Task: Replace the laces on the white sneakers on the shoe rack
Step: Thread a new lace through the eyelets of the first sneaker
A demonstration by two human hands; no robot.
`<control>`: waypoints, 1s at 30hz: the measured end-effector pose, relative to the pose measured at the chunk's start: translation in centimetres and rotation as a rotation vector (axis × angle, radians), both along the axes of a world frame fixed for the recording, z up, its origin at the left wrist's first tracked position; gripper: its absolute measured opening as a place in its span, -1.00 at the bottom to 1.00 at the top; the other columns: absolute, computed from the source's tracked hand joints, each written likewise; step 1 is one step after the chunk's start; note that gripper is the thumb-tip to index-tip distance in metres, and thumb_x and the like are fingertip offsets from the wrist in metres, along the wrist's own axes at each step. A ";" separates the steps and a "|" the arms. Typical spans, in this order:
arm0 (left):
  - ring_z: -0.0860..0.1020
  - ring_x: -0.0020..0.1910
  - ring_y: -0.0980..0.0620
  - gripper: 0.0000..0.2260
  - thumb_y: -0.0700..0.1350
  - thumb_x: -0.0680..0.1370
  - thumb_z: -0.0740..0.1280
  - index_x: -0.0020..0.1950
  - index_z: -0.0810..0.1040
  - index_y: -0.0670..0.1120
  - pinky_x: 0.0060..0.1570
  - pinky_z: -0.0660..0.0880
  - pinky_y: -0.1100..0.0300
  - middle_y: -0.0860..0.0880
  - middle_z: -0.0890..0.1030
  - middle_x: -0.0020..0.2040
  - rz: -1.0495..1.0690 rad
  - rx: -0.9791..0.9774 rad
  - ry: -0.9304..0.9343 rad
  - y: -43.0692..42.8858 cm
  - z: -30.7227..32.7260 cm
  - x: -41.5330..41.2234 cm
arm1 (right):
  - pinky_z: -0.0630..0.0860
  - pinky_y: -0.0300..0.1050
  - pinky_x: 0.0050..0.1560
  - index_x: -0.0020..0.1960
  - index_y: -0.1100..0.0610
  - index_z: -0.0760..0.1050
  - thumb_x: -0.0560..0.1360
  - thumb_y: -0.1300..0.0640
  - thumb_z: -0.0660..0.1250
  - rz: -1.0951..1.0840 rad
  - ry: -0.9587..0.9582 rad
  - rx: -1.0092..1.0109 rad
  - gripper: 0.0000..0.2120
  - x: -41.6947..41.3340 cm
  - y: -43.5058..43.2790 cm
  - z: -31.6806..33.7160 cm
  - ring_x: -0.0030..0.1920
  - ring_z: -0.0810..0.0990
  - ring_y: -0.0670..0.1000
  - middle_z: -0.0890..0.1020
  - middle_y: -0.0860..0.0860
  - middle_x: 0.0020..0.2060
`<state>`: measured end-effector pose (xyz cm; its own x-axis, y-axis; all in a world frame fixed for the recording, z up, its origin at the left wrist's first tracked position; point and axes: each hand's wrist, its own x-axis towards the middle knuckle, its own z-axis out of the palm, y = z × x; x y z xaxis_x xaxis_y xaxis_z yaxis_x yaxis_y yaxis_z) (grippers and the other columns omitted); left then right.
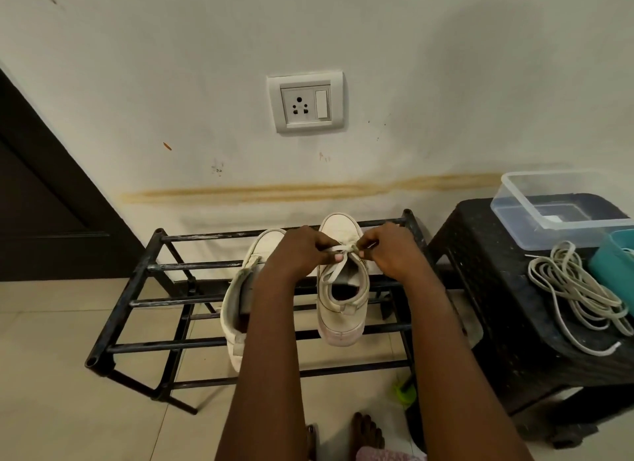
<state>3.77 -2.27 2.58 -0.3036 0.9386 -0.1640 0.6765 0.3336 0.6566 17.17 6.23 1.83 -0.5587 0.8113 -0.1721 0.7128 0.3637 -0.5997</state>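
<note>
I find passing room over the bare bars of the shoe rack (171,301), left of the left sneaker (233,311); on the right a black stool (480,254) stands just beside the rack, wall (206,83) behind.

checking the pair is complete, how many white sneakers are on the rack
2. The right sneaker stands on the shoe rack; the left sneaker lies beside it, partly hidden by the left forearm.

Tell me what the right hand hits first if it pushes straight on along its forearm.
Probably the toe of the sneaker whose lace the right hand pinches; beyond it, the wall. Depth is unclear from one view.
</note>
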 end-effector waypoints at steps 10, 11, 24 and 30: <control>0.55 -0.07 0.04 -0.80 0.00 0.61 0.20 -0.08 0.53 -0.07 -0.19 0.40 0.23 -0.03 0.60 -0.06 0.091 0.144 -0.248 0.0 0.0 -0.4 | 0.40 -0.28 -0.21 -0.07 0.25 0.57 0.58 0.28 0.19 0.040 0.124 -0.360 -0.81 2.8 0.4 1.7 -0.29 0.47 -0.11 0.55 0.00 -0.32; 0.55 -0.04 0.04 -0.79 0.01 0.61 0.19 -0.08 0.52 -0.07 -0.17 0.42 0.20 -0.02 0.59 -0.05 0.113 0.158 -0.308 0.2 -0.1 -0.2 | 0.41 -0.25 -0.15 -0.11 0.20 0.58 0.57 0.27 0.20 0.037 0.178 -0.421 -0.81 3.2 0.3 1.9 -0.25 0.48 -0.09 0.56 0.01 -0.30; 0.56 -0.23 0.05 -0.79 -0.11 0.62 0.20 -0.14 0.57 -0.10 -0.12 0.49 0.21 -0.05 0.60 -0.25 0.337 0.388 -0.799 2.0 -0.6 2.7 | 0.36 -0.22 -0.18 -0.16 0.09 0.62 0.45 0.22 0.38 -0.097 0.722 -0.475 -0.93 1.4 -0.6 2.6 -0.15 0.58 -0.20 0.67 -0.08 -0.21; 0.57 -0.24 0.08 -0.83 -0.11 0.59 0.25 -0.10 0.61 -0.08 -0.08 0.48 0.17 0.07 0.62 -0.33 0.346 0.448 -0.925 1.8 -0.6 2.8 | 0.38 -0.54 -0.38 -0.14 0.18 0.64 0.45 0.19 0.40 -0.151 0.772 -0.339 -0.93 0.8 -0.8 3.1 -0.31 0.58 -0.35 0.67 -0.02 -0.21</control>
